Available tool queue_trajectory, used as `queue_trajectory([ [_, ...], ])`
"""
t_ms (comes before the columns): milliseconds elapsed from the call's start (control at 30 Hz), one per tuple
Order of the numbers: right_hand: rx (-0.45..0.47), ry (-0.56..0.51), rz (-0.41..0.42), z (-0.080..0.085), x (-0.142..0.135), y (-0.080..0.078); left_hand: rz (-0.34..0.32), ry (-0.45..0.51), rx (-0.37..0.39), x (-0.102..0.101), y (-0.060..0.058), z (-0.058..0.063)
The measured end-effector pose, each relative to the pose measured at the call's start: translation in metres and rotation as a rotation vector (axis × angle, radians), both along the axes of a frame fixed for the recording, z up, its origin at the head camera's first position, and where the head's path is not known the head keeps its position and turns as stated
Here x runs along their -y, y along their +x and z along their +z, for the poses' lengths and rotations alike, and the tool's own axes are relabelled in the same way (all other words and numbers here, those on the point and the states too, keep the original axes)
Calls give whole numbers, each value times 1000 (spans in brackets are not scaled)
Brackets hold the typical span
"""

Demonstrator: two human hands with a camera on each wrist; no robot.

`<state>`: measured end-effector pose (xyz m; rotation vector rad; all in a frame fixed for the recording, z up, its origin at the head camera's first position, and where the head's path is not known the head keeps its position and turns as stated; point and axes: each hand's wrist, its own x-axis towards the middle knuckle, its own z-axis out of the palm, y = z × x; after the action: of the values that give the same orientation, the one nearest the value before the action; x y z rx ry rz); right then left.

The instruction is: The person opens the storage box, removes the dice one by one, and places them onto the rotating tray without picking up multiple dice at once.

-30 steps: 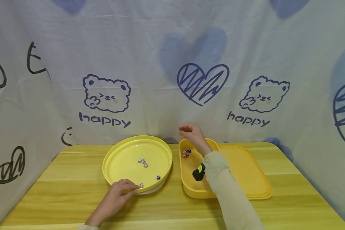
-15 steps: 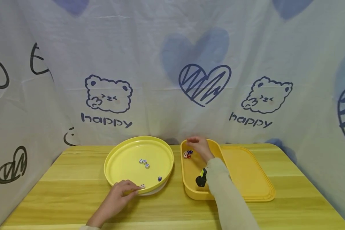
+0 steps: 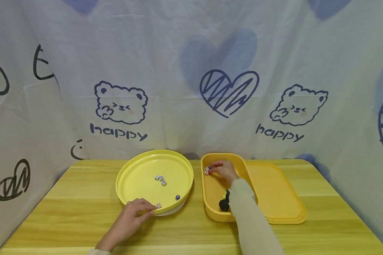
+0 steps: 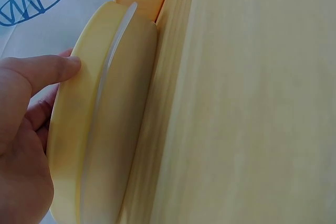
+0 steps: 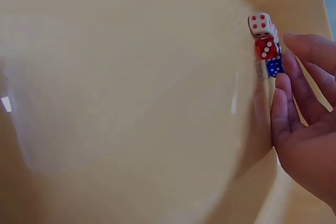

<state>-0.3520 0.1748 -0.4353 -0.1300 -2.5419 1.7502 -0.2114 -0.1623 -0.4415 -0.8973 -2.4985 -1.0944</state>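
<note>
My left hand point(image 3: 131, 216) grips the near rim of a round yellow tray point(image 3: 120, 189). The left wrist view shows its thumb point(image 4: 71, 65) pressed on the tray's outer wall, with the fingers mostly behind it. Several white dice point(image 3: 161, 178) and a blue die point(image 3: 177, 197) lie in the tray; another white die point(image 3: 158, 205) is beside the left fingertips. Inside a yellow box point(image 3: 218, 215), my right hand point(image 3: 225, 170) reaches a small cluster of dice. A white die point(image 5: 259, 24), a red die point(image 5: 266, 49) and a blue die point(image 5: 274, 67) show there, close to its parted fingers.
A flat yellow lid point(image 3: 281, 193) lies right of the box, partly under or against it. A black device point(image 3: 224, 204) sits at the right wrist, over the box. Behind the wooden table point(image 3: 178, 237) hangs a printed cloth point(image 3: 175, 117).
My right hand has come down from above the box's back rim to the dice inside it. My left hand stays at the tray's rim.
</note>
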Motion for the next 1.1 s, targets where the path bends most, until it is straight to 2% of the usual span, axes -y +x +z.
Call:
queue_trajectory([
  [333,21,34,0,-5,2,3,2,3,-4,-1,0,-2],
  [533,-15,79,17,-8,2,4,12,1,10,-2,2,-2],
  [667,-39,126,34,-9,2,4,17,-3,21,-3,3,-1],
  [900,-54,294,46,-12,2,0,19,-5,14,-4,4,0],
  [1100,-40,303,51,-12,3,0,21,-5,9,-3,4,0],
])
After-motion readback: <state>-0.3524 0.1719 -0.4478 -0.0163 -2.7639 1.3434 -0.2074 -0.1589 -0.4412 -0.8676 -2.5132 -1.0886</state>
